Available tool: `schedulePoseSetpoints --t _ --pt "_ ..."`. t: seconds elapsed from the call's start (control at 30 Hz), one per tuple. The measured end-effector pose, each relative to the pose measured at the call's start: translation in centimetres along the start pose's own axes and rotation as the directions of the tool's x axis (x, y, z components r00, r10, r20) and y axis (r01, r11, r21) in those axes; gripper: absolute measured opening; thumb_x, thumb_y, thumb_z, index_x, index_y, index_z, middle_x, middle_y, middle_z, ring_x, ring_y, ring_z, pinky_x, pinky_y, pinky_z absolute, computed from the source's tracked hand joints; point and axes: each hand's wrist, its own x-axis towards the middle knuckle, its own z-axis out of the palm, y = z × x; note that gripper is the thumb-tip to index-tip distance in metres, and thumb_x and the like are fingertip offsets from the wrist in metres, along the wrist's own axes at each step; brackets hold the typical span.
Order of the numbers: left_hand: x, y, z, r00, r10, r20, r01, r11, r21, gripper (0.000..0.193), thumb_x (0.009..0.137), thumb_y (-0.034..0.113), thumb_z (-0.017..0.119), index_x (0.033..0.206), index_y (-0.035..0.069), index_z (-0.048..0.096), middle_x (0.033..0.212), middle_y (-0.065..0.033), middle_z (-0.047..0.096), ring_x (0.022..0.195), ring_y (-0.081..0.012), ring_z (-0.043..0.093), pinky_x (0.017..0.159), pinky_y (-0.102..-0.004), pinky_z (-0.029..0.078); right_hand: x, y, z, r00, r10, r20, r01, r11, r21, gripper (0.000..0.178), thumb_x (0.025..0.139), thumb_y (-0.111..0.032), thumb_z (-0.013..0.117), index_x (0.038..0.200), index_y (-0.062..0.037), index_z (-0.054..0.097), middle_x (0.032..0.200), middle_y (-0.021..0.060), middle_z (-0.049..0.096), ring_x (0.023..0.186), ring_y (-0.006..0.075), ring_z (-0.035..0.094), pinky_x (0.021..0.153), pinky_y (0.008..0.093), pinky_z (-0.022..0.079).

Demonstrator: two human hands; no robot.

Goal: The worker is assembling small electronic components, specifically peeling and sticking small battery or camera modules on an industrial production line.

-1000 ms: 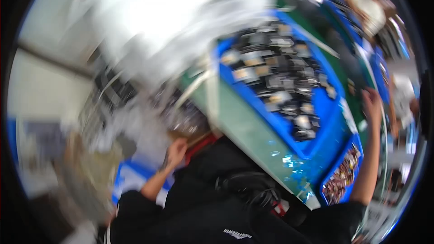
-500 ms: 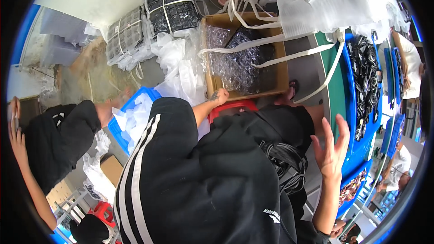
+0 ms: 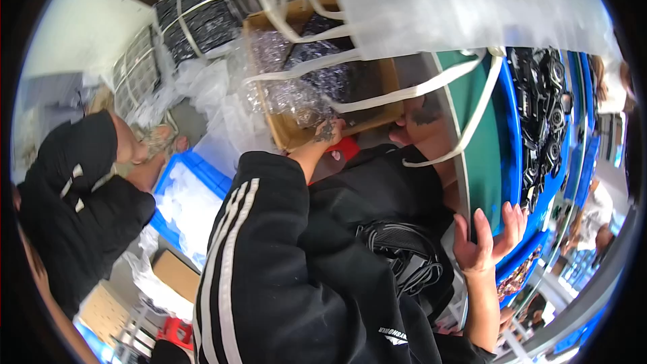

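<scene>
My left hand has its fingers curled at the near wall of a cardboard box on the floor. Clear bubble wrap and a black wrapped bundle lie inside that box. My right hand is raised with fingers spread and nothing in it, by the edge of the green tabletop. Past it sits a blue tray of black plastic parts. A tangle of black cords rests on my lap.
White straps hang across the box from beneath a translucent plastic sheet. Left of me stands a blue crate with white plastic, beside a seated person in black. Strapped black bundles are stacked behind.
The view has shifted and turned, so the box and crate appear further left or lower. My right hand has come down along the table edge, still spread. My left hand stays at the box.
</scene>
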Motion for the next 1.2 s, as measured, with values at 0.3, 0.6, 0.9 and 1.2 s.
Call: schedulePoseSetpoints --t 0.3,0.6,0.9,1.2 --pt "5.6 8.8 0.5 0.973 0.23 -0.034 -0.232 0.97 -0.072 0.015 0.082 0.013 0.058 0.095 0.009 0.065 0.078 -0.0117 0.068 0.077 -0.0314 0.066 0.079 -0.0403 0.052 0.8 0.7 0.3 0.995 0.089 0.053 -0.095 0.985 0.142 0.037 0.071 -0.02 0.08 0.105 -0.0307 0.068 0.123 0.0093 0.054 0.117 0.0277 0.049 0.106 0.0537 0.033" --pt "7.0 20.0 4.5 0.889 0.433 0.147 -0.406 0.896 -0.18 0.013 0.082 0.013 0.059 0.092 0.008 0.066 0.076 -0.0118 0.068 0.075 -0.0309 0.066 0.078 -0.04 0.052 2.0 0.1 0.7 0.986 0.157 -0.054 -0.146 0.975 0.165 0.034 0.078 -0.022 0.073 0.11 -0.029 0.067 0.119 0.0018 0.06 0.107 0.0177 0.057 0.105 0.0479 0.037" --pt "0.9 32.0 12.3 0.577 0.724 0.378 -0.604 0.689 -0.4 0.011 0.083 0.014 0.059 0.089 0.008 0.066 0.075 -0.0119 0.067 0.073 -0.0303 0.066 0.076 -0.0397 0.052 1.4 0.7 0.2 0.983 0.183 0.023 -0.182 0.946 0.269 0.027 0.093 -0.017 0.053 0.117 -0.0177 0.065 0.125 0.0053 0.061 0.118 0.0175 0.057 0.105 0.0467 0.034" --pt "-7.3 24.0 15.4 0.496 0.661 0.562 -0.565 0.738 -0.37 0.01 0.083 0.014 0.06 0.086 0.008 0.067 0.073 -0.012 0.067 0.071 -0.0298 0.066 0.075 -0.0395 0.053 1.4 1.2 0.3 0.986 0.167 0.006 -0.161 0.946 0.283 0.032 0.096 -0.019 0.044 0.122 -0.0115 0.061 0.131 0.008 0.058 0.127 0.0188 0.052 0.107 0.0568 0.028"
